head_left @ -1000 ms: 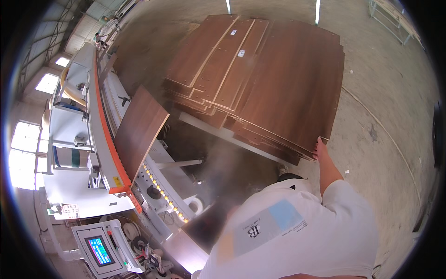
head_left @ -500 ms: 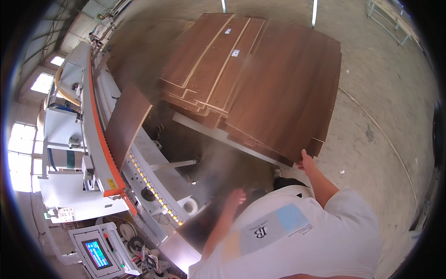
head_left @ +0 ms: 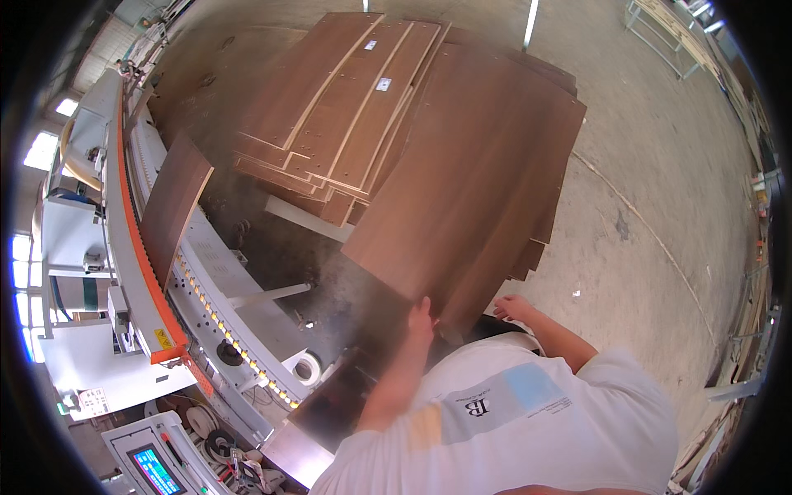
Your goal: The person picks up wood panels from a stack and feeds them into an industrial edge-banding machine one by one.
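A large dark-brown wood-grain panel (head_left: 470, 173) lies slanted over a stack of brown boards (head_left: 330, 148), its near end reaching toward my body. At that near edge is my left hand (head_left: 421, 320), closed on the board with the thumb showing on top. My right hand (head_left: 513, 308) is just right of the panel's near end, fingers partly bent and apart. A small gap seems to separate it from the panel, and nothing shows in it. The undersides of both hands are hidden.
Along the left runs a long grey and orange machine (head_left: 153, 305) with a row of yellow rollers; another brown panel (head_left: 176, 194) stands tilted in it. A control screen (head_left: 157, 470) is at the lower left. A bench frame (head_left: 672, 37) stands far right on the concrete floor (head_left: 635, 198).
The top panel has swung and slid toward me off the stack's line. My left hand has come up to its near edge; my right hand has left the stack's corner and moved slightly left and down.
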